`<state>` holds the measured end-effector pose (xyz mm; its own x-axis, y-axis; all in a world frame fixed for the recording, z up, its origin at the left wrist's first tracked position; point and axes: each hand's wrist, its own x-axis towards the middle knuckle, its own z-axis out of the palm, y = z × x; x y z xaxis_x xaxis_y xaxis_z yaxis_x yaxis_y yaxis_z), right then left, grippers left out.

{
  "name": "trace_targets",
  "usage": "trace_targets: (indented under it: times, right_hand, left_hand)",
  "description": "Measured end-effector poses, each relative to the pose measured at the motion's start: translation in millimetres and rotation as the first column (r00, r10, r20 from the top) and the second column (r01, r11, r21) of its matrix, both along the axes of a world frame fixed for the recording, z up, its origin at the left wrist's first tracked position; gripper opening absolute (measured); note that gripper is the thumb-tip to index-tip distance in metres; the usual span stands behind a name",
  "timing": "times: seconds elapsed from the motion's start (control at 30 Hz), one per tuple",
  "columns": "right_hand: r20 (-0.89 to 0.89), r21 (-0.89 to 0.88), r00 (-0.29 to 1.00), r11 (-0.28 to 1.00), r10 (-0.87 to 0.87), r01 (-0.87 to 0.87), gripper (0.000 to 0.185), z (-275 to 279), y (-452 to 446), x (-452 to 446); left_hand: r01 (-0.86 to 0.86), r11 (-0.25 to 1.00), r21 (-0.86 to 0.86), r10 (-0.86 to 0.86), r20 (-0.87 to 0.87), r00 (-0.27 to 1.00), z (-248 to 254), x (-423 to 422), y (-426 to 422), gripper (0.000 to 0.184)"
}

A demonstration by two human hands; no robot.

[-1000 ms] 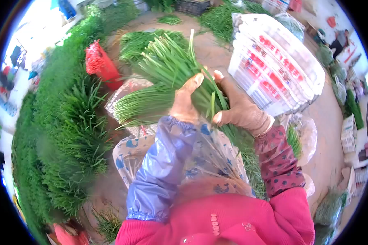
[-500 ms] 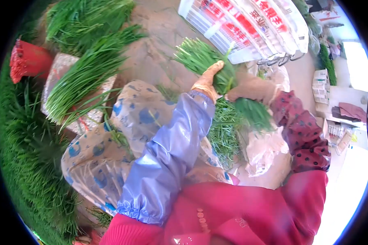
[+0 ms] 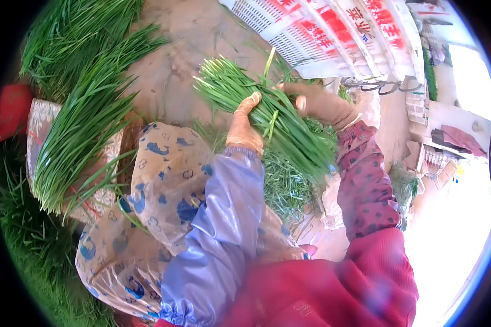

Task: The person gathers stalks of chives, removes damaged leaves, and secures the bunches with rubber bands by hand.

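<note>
A bunch of garlic chives (image 3: 267,111) lies across my left hand (image 3: 245,125), with pale cut ends up and to the left and leaf tips down to the right. My left hand, in a tan glove, is closed round it, thumb on top. A few looser, yellowish stalks cross the bunch. My right hand (image 3: 324,103), gloved too, is right beside the bunch's upper right side; it is smeared by motion, and whether it grips a stalk is unclear. Below both hands is a heap of loose green trimmings (image 3: 289,182).
A larger pile of chives (image 3: 82,131) rests on a patterned block (image 3: 44,117) at the left, with more chives (image 3: 82,38) behind. A red container (image 3: 11,111) stands at the far left. White crates with red lettering (image 3: 332,38) stand at the upper right. Patterned plastic covers my knees (image 3: 169,180).
The bunch has moved left with my left hand and is turned so more of its length shows. My right hand has shifted slightly up and left, along the bunch's upper side.
</note>
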<state>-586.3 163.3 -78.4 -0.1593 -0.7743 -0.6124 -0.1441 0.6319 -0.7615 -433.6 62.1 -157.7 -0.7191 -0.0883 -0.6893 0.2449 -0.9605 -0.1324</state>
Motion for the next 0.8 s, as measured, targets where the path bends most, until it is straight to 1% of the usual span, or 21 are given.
trace_targets:
  times: [0.07,0.1,0.13,0.17,0.2,0.23,0.27,0.3,0.33,0.37,0.4,0.43,0.47,0.5,0.53,0.57,0.6,0.63,0.67,0.77,0.8]
  right_hand:
    - [-0.044,0.077,0.945,0.942,-0.326,0.328,0.046,-2.9,-3.8,-8.0]
    - [-0.054,0.071,0.943,0.94,-0.329,0.332,0.046,-0.6,-10.0,-7.6]
    - [-0.077,0.012,0.944,0.946,-0.321,0.323,0.042,1.9,-16.1,-6.5]
    - [-0.097,-0.046,0.945,0.95,-0.313,0.31,0.037,4.2,-22.5,-3.5]
    - [-0.097,-0.122,0.925,0.927,-0.367,0.355,0.029,6.2,-29.0,3.0]
    - [-0.1,-0.124,0.924,0.926,-0.369,0.356,0.029,9.2,-36.7,8.6]
    - [-0.21,-0.086,0.893,0.917,-0.398,0.389,0.027,12.9,-44.5,14.0]
    - [-0.317,-0.052,0.852,0.904,-0.418,0.424,0.025,14.8,-51.0,18.6]
    - [-0.281,-0.099,0.818,0.863,-0.502,0.496,0.023,15.0,-55.6,22.0]
    - [-0.282,-0.102,0.817,0.863,-0.502,0.495,0.023,13.6,-61.0,24.7]
    - [-0.292,-0.123,0.776,0.826,-0.559,0.549,0.022,12.1,-66.2,27.1]
    - [-0.3,-0.144,0.731,0.786,-0.614,0.601,0.021,11.4,-69.0,27.5]
    - [-0.311,-0.127,0.772,0.829,-0.555,0.545,0.024,6.6,-67.1,21.4]
    - [-0.311,-0.13,0.771,0.829,-0.555,0.544,0.024,3.0,-65.6,13.8]
    - [-0.416,-0.302,0.676,0.793,-0.608,0.529,0.027,0.4,-65.1,5.0]
    - [-0.494,-0.462,0.561,0.747,-0.664,0.477,0.031,-0.9,-64.2,-4.8]
    - [-0.494,-0.49,0.545,0.735,-0.678,0.469,0.043,8.6,-66.7,-14.4]
    - [-0.495,-0.489,0.544,0.734,-0.678,0.47,0.043,15.7,-71.8,-18.9]
    - [-0.58,-0.396,0.618,0.847,-0.53,0.355,0.048,23.5,-74.4,-22.7]
    - [-0.671,-0.107,0.72,0.985,-0.174,0.139,0.069,51.9,-87.5,-20.6]
    - [-0.544,0.145,0.838,0.988,0.037,0.05,0.067,60.2,-100.1,-22.2]
  left_hand:
    - [0.01,1.0,-0.03,-0.011,-0.022,1.0,-6.3,0.0,-1.4,0.02]
    - [0.057,0.995,-0.081,-0.06,-0.027,0.998,-3.4,1.0,-2.6,0.024]
    - [0.102,0.986,-0.133,-0.107,-0.027,0.994,-1.5,2.1,-3.2,0.028]
    - [0.102,0.986,-0.135,-0.108,-0.035,0.994,-2.1,3.3,-3.1,0.028]
    - [0.113,0.98,-0.166,-0.132,-0.107,0.985,-4.4,5.0,-2.2,0.03]
    - [0.123,0.973,-0.198,-0.158,-0.176,0.972,-8.4,6.1,-1.3,0.033]
    - [0.13,0.97,-0.203,-0.177,-0.233,0.956,-17.4,6.5,1.1,0.037]
    - [0.131,0.97,-0.205,-0.179,-0.235,0.955,-15.6,6.5,-0.1,0.037]
    - [0.157,0.966,-0.206,-0.215,-0.298,0.93,-13.5,6.8,-1.2,0.034]
    - [0.183,0.961,-0.21,-0.25,-0.36,0.899,-10.8,7.8,-2.1,0.031]
    - [0.194,0.961,-0.198,-0.255,-0.356,0.899,4.8,10.6,-6.6,0.035]
    - [0.193,0.961,-0.199,-0.255,-0.357,0.899,0.6,11.0,-6.3,0.035]
    - [0.214,0.955,-0.203,-0.278,-0.374,0.885,-8.4,12.0,-5.6,0.033]
    - [0.235,0.95,-0.208,-0.3,-0.391,0.87,-15.4,12.4,-4.4,0.03]
    - [0.232,0.95,-0.209,-0.299,-0.392,0.87,-18.8,11.6,-3.1,0.03]
    - [0.234,0.945,-0.229,-0.296,-0.292,0.91,-21.7,11.0,-1.1,0.035]
    - [0.239,0.939,-0.249,-0.289,-0.188,0.939,-24.8,10.8,0.7,0.04]
    - [0.241,0.938,-0.248,-0.29,-0.188,0.938,-28.9,11.4,1.7,0.04]
    - [0.249,0.929,-0.275,-0.303,-0.177,0.936,-33.2,12.3,2.4,0.039]
    - [0.315,0.894,-0.319,-0.389,-0.199,0.9,-40.3,11.7,1.6,0.04]
    - [0.364,0.86,-0.358,-0.452,-0.201,0.869,-38.7,11.4,-0.2,0.04]
